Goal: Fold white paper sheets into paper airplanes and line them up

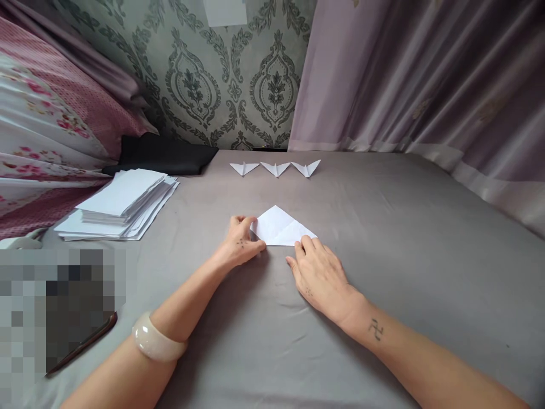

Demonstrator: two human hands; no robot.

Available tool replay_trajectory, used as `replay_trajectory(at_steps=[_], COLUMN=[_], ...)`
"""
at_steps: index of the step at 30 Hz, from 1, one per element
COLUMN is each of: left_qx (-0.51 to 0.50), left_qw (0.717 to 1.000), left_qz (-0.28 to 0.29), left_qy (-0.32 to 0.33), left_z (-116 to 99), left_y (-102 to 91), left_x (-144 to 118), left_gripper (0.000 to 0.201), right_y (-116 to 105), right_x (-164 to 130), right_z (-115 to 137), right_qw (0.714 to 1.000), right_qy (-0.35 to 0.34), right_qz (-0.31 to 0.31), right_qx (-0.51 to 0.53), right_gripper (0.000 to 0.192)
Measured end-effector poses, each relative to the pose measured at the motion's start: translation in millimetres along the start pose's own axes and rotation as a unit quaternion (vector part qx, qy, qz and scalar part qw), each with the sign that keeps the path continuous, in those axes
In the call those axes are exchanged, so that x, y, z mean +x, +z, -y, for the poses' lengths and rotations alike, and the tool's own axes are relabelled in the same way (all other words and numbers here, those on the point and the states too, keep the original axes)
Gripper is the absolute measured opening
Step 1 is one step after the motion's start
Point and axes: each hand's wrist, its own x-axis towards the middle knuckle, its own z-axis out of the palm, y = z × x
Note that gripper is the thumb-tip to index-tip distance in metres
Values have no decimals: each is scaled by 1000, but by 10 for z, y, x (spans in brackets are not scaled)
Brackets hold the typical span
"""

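My left hand [240,241] pinches the left corner of a folded white paper [281,228], fingers curled together on its edge with the thumb beneath. My right hand [319,272] lies flat, fingers together, its fingertips [307,244] pressing the paper's right corner down. The paper is a wide triangle, its long edge toward me and its peak pointing away, lying flat on the grey bed sheet [383,238] just ahead of both hands.

Nothing here is a box or tray; the closest thing to a holder is the loose stack of white sheets [121,205] to my left, fanned unevenly, resting on the sheet near the floral pillows [46,136]. A black cloth [164,154] sits behind the stack against the patterned wall [230,74].

Farther off, three small folded paper pieces [276,168] lie in a row near the bed's far edge, just beside one another, well apart from the paper I hold. The purple curtain [426,74] bounds the right side. Between the row and my paper the sheet is bare, and the whole right half of the bed lies open. A pale bangle [156,342] circles my left wrist, and a dark phone edge [83,346] lies near my left forearm.
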Motion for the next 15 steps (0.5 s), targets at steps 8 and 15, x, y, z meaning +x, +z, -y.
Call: replay_trajectory(at_steps=[8, 15], left_qx=[26, -8], left_qw=[994, 994], left_qz=[-98, -100], left_qy=[-32, -45], left_z=[-93, -59], left_y=[-45, -52], left_x=[121, 85], left_gripper=[28, 11], right_y=[-15, 71], right_x=[30, 64], right_z=[46, -29], right_qw=[1000, 997], right_qy=[29, 48], right_qz=[-2, -47], right_qx=[0, 41], right_gripper=[29, 28])
